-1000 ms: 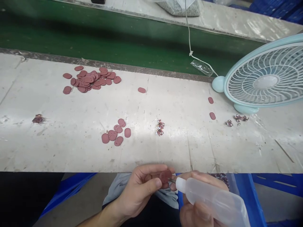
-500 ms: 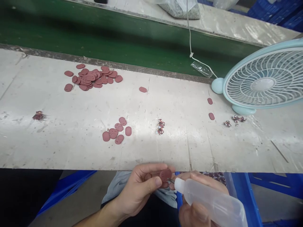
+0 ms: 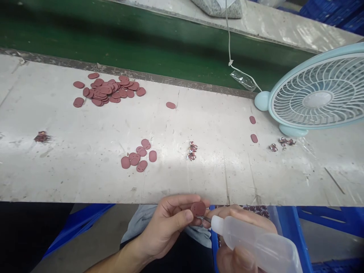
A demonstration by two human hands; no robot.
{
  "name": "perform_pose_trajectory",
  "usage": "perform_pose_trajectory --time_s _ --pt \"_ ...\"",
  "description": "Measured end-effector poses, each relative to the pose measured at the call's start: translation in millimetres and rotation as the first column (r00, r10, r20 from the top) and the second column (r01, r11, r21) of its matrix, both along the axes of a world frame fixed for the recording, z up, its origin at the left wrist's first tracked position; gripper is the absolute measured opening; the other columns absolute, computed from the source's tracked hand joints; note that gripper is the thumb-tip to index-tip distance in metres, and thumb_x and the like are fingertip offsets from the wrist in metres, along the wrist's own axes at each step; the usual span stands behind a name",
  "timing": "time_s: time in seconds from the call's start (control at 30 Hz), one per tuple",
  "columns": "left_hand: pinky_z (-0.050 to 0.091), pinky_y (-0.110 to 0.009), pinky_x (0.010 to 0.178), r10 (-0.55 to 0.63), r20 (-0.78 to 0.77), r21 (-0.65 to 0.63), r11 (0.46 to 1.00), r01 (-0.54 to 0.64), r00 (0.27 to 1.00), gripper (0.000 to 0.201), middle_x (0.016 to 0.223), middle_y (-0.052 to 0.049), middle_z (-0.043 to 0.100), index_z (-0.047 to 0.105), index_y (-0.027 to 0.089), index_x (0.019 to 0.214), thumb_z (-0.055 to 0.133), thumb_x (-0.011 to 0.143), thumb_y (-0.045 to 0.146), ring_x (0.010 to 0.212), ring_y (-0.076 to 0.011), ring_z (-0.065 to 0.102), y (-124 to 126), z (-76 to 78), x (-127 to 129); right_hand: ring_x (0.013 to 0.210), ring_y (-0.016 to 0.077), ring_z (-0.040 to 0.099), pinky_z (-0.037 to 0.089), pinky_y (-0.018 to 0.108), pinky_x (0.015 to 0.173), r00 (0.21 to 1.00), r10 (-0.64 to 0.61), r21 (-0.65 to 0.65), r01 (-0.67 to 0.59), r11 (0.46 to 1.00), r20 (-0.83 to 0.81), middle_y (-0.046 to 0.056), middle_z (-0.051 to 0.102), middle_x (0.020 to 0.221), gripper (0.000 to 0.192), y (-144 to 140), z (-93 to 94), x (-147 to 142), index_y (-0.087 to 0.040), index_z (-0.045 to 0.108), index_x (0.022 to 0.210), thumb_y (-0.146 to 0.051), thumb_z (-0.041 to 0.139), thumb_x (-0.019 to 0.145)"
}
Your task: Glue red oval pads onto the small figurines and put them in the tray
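Between thumb and fingers, my left hand point(image 3: 167, 223) holds a flat reddish-brown oval disc point(image 3: 198, 209) just past the table's front edge. My right hand point(image 3: 239, 242) grips a translucent squeeze bottle point(image 3: 256, 239) with a white cap and a thin dark nozzle tip point(image 3: 206, 218). That tip is at the lower edge of the disc; whether it touches I cannot tell. On the table in front lie a small group of similar discs point(image 3: 134, 159) and a little heap of small shiny brown pieces point(image 3: 192, 151).
A larger pile of discs point(image 3: 105, 90) lies at the back left. At the right stands a light blue fan point(image 3: 317, 99) with a white cord. Below the table edge is a blue crate point(image 3: 301, 239) holding many dark pieces. A green strip point(image 3: 142, 49) runs behind the table.
The disc in my left hand has turned slightly, and the nozzle tip has moved from its face towards its lower edge. The whole view has shifted a little.
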State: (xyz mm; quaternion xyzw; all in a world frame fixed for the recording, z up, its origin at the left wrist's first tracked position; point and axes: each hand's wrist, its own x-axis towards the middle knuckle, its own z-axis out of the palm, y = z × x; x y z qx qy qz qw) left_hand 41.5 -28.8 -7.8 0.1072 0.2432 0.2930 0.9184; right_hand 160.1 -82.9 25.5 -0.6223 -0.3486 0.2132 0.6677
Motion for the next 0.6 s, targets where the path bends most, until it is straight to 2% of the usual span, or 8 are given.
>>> perform_pose_trajectory --time_s 0.1,0.17,0.23,0.3,0.4,0.47,0.53,0.6 --pt "0.059 -0.023 0.084 0.003 -0.004 0.003 1.0 -0.003 1.0 0.023 0.117 -0.009 0.078 0.078 0.023 0.111 0.075 0.089 0.021 0.097 -0.0184 0.076 0 -0.7 0 0.065 0.0258 0.065 0.054 0.037 0.051 0.997 0.04 0.019 -0.039 0.999 -0.066 0.003 0.07 0.077 0.031 -2 1.9 6 -0.032 0.068 0.112 -0.051 0.07 0.088" --pt "0.059 -0.023 0.084 0.003 -0.031 0.021 1.0 -0.003 1.0 0.023 0.119 -0.01 0.077 0.078 0.022 0.112 0.075 0.089 0.022 0.099 -0.0189 0.075 -1 -2.1 -1 0.063 0.0235 0.068 0.057 0.036 0.053 0.939 0.127 -0.008 -0.137 0.991 -0.319 0.002 0.071 0.078 0.028 2 3.4 19 -0.032 0.068 0.11 -0.051 0.068 0.089" --pt "0.059 -0.022 0.085 0.003 -0.045 0.042 0.999 -0.001 0.999 0.023 0.12 -0.01 0.077 0.078 0.022 0.112 0.074 0.089 0.022 0.103 -0.0193 0.074 -1 -3.3 -2 0.056 0.0178 0.067 0.058 0.029 0.049 0.755 0.19 0.027 -0.223 0.974 -0.627 0.0 0.069 0.073 0.027 12 0.1 39 -0.028 0.069 0.105 -0.051 0.062 0.092" --pt "0.058 -0.022 0.086 0.005 -0.044 0.051 0.999 -0.003 0.999 0.023 0.121 -0.01 0.076 0.077 0.023 0.113 0.073 0.09 0.02 0.105 -0.0199 0.074 0 -4.0 -3 0.052 0.0092 0.063 0.053 0.015 0.043 0.49 0.217 0.111 -0.237 0.965 -0.844 -0.002 0.063 0.067 0.031 26 -10.4 63 -0.021 0.069 0.103 -0.049 0.057 0.098" --pt "0.059 -0.022 0.086 0.027 -0.061 0.04 0.999 -0.025 0.998 0.023 0.122 -0.01 0.076 0.077 0.023 0.113 0.073 0.09 0.022 0.105 -0.0208 0.074 2 -4.8 -8 0.048 -0.0009 0.054 0.037 -0.003 0.038 0.253 0.284 0.229 -0.226 0.947 -0.925 -0.007 0.055 0.063 0.033 45 -31.1 92 -0.015 0.066 0.103 -0.046 0.053 0.103" --pt "0.059 -0.021 0.085 0.048 -0.092 0.032 0.998 -0.045 0.995 0.023 0.122 -0.011 0.076 0.078 0.022 0.112 0.074 0.09 0.023 0.105 -0.0209 0.074 4 -6.0 -14 0.045 -0.0026 0.049 0.029 -0.006 0.035 0.242 0.323 0.271 -0.225 0.936 -0.915 -0.008 0.052 0.063 0.038 48 -37.8 98 -0.016 0.065 0.102 -0.051 0.05 0.103" --pt "0.059 -0.021 0.085 0.07 -0.122 0.033 0.997 -0.066 0.99 0.023 0.124 -0.012 0.075 0.078 0.021 0.113 0.073 0.091 0.024 0.106 -0.021 0.074 6 -7.7 -20 0.039 -0.0014 0.041 0.021 -0.002 0.028 0.308 0.351 0.285 -0.239 0.928 -0.884 -0.008 0.048 0.062 0.052 45 -34.6 93 -0.017 0.065 0.105 -0.065 0.045 0.099" --pt "0.059 -0.021 0.085 0.096 -0.142 0.033 0.995 -0.093 0.985 0.024 0.125 -0.013 0.074 0.077 0.02 0.114 0.072 0.091 0.024 0.106 -0.0212 0.074 9 -9.4 -26 0.031 0.0017 0.032 0.02 0.006 0.022 0.606 0.355 0.132 -0.381 0.915 -0.712 -0.009 0.045 0.059 0.062 40 -24.5 81 -0.02 0.065 0.105 -0.073 0.034 0.098"
